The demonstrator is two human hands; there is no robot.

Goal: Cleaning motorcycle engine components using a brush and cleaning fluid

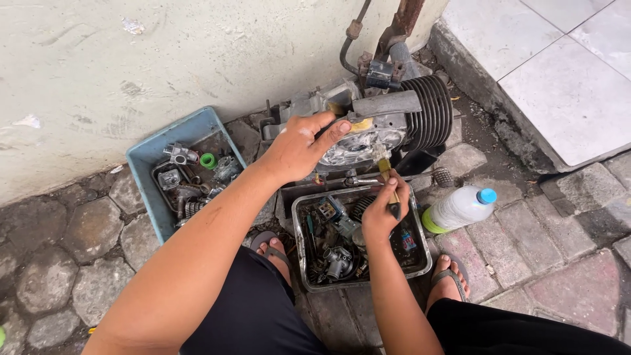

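We crouch over a grimy engine block (388, 125) that sits on the stone paving (79, 263) against a pale wall (131, 59); its dark cooling fins (430, 112) face our right, and a rusty bracket and a cable rise from its top. Left of it lies a blue plastic tray (148, 158) with small metal parts and a green cap inside. Directly before us, between our sandalled feet, stands a metal tray (299, 250) filled with more greasy parts (a carburettor-like piece among them). To the right of that tray a clear plastic bottle (460, 207) lies on its side, blue cap pointing away from us.

Our left hand (299, 148) rests on the engine block's upper front, palm down, its fingers (332, 135) spread and bent over the casing edge, steadying it rather than closing round anything. Our right hand (381, 210) hovers above the metal tray's far edge, just below the engine; its fingers are curled tight around the handle of a small brush (388, 174), whose yellowish bristle end points up and touches the engine's lower face.
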